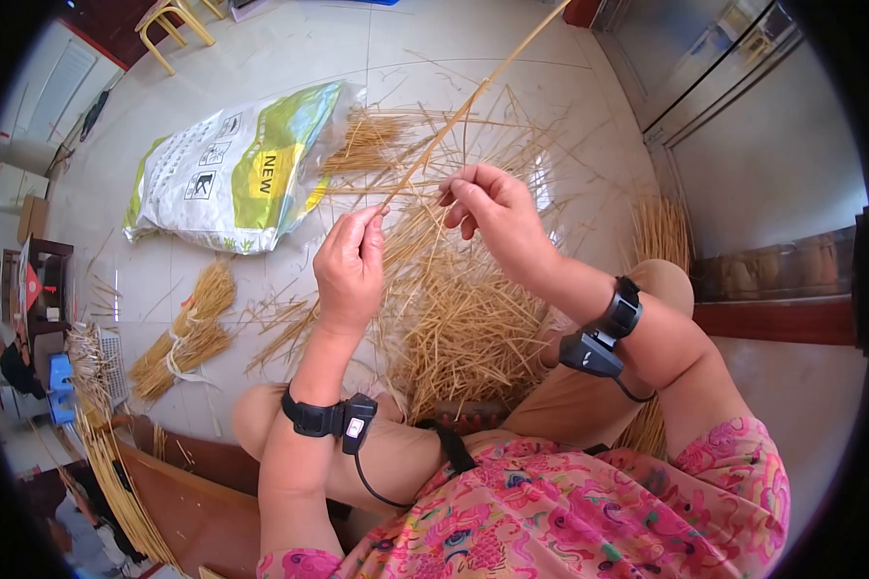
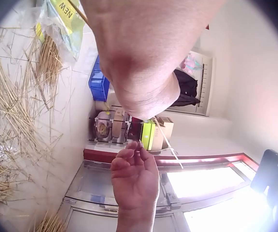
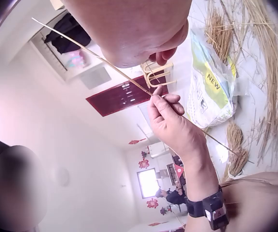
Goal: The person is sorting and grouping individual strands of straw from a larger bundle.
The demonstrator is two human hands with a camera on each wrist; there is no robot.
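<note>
My left hand (image 1: pixel 350 265) pinches a long straw stalk (image 1: pixel 473 95) between thumb and fingertips. The stalk slants up and away to the right in the head view; its thin lower end shows below the hand in the right wrist view. My right hand (image 1: pixel 497 217) is raised just right of the stalk, fingers bent and thumb close to the index finger. A thin strip (image 1: pixel 466 130) hangs off the stalk down towards the right hand's knuckles. I cannot tell whether those fingertips pinch it. Below both hands lies a heap of loose straw (image 1: pixel 463 333).
A white and green sack (image 1: pixel 217 164) lies on the tiled floor, beside a straw bunch (image 1: pixel 372 140). A tied straw bundle (image 1: pixel 183 333) lies nearer. More straw (image 1: pixel 660 232) stands by the metal door (image 1: pixel 772 145). A yellow stool (image 1: pixel 174 29) stands at the back.
</note>
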